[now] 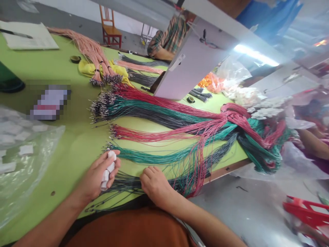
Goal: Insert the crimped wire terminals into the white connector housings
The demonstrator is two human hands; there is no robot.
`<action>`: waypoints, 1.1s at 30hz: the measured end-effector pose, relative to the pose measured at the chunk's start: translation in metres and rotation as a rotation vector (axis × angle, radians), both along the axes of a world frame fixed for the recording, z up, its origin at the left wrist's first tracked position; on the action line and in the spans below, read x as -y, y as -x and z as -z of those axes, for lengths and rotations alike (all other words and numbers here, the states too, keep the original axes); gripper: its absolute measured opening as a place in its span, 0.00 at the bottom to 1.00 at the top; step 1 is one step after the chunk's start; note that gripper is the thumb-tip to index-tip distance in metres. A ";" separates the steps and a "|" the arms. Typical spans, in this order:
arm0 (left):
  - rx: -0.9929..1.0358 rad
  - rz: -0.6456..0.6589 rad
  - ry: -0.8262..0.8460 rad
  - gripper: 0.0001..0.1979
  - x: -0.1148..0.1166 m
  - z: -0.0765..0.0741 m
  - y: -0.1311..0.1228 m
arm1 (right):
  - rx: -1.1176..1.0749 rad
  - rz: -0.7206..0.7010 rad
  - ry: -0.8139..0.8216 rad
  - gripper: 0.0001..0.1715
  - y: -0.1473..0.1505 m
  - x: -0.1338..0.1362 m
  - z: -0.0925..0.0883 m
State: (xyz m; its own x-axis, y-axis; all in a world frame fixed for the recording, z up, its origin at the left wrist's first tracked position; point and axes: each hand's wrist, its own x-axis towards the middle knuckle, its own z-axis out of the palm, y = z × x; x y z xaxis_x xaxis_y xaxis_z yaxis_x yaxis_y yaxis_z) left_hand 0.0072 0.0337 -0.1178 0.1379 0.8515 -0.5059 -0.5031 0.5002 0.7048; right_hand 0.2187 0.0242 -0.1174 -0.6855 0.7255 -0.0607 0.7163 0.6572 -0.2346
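My left hand (101, 173) is closed around several small white connectors (110, 167), its fingertips just below the tipped ends of the green wires (144, 156). My right hand (154, 183) rests with curled fingers on the black wires (128, 181) near the table's front edge; what it holds, if anything, is hidden. Beyond the green wires lies a bunch of red wires (138, 133). Farther back, a thick bundle of red, green and black wires (164, 111) stretches to the right.
A clear plastic bag (31, 171) of white connectors lies at left, near a blurred phone (50, 103). Pink wires (87, 48) lie on a yellow cloth (87, 68). A white upright panel (190, 61) stands behind. Other people sit beyond the table and at right.
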 end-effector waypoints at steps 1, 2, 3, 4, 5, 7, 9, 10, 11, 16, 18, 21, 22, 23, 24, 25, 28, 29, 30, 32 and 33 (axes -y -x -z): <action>-0.008 -0.029 -0.009 0.11 -0.001 0.000 0.002 | 0.009 -0.031 -0.034 0.09 -0.001 0.000 0.003; -0.019 -0.056 -0.017 0.12 -0.003 -0.001 0.004 | -0.005 -0.046 -0.046 0.10 -0.004 0.000 0.005; -0.032 -0.084 -0.025 0.12 -0.004 -0.001 0.006 | -0.035 -0.049 -0.044 0.10 -0.009 0.000 0.004; -0.048 -0.109 -0.034 0.12 -0.005 -0.001 0.008 | -0.071 -0.039 -0.037 0.10 -0.013 0.001 0.003; -0.065 -0.134 -0.043 0.12 -0.006 -0.002 0.010 | -0.106 -0.025 -0.029 0.10 -0.016 0.001 0.001; -0.089 -0.175 -0.062 0.13 -0.008 -0.002 0.012 | -0.136 -0.009 -0.025 0.09 -0.019 0.002 -0.003; -0.099 -0.205 -0.075 0.14 -0.008 -0.001 0.012 | -0.089 -0.015 -0.042 0.09 -0.016 0.003 -0.004; -0.098 -0.214 -0.079 0.14 -0.008 -0.001 0.012 | -0.048 -0.028 -0.052 0.08 -0.014 0.003 -0.004; -0.093 -0.221 -0.080 0.15 -0.008 -0.001 0.011 | -0.010 -0.039 -0.060 0.08 -0.011 0.003 -0.002; -0.033 -0.275 -0.102 0.18 -0.011 -0.003 0.015 | -0.126 -0.002 0.007 0.08 -0.015 0.004 -0.008; -0.012 -0.325 -0.117 0.17 -0.013 -0.006 0.020 | -0.285 0.052 0.126 0.09 -0.023 0.007 -0.023; 0.011 -0.338 -0.118 0.13 -0.015 -0.009 0.023 | -0.458 0.043 0.378 0.07 -0.027 0.011 -0.058; 0.013 -0.302 -0.109 0.13 -0.014 -0.008 0.021 | -0.492 -0.018 0.471 0.06 -0.023 0.013 -0.069; 0.010 -0.243 -0.092 0.13 -0.012 -0.007 0.018 | -0.520 -0.104 0.567 0.06 -0.018 0.013 -0.079; 0.000 -0.165 -0.066 0.14 -0.009 -0.005 0.014 | -0.547 -0.191 0.673 0.06 -0.010 0.013 -0.086; -0.014 -0.080 -0.038 0.16 -0.006 -0.002 0.009 | -0.576 -0.257 0.784 0.07 -0.001 0.011 -0.090; -0.053 0.143 0.018 0.17 0.004 0.006 -0.003 | -0.678 -0.143 0.953 0.11 0.023 0.001 -0.078; -0.059 0.184 0.020 0.17 0.006 0.009 -0.006 | -0.697 -0.011 0.909 0.12 0.028 -0.003 -0.068; -0.059 0.207 0.017 0.16 0.008 0.010 -0.007 | -0.693 0.132 0.821 0.12 0.031 -0.008 -0.057; -0.053 0.207 0.014 0.15 0.008 0.012 -0.008 | -0.634 0.350 0.613 0.10 0.033 -0.015 -0.035; -0.048 0.198 0.014 0.15 0.007 0.012 -0.007 | -0.595 0.403 0.530 0.08 0.032 -0.018 -0.027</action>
State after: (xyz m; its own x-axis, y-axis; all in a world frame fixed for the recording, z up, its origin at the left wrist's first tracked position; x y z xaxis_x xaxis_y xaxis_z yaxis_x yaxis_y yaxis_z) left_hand 0.0145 0.0263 -0.1301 0.2773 0.8027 -0.5279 -0.3595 0.5962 0.7178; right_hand 0.1871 0.0424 -0.0903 -0.4095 0.8959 -0.1723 0.5319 0.0810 -0.8429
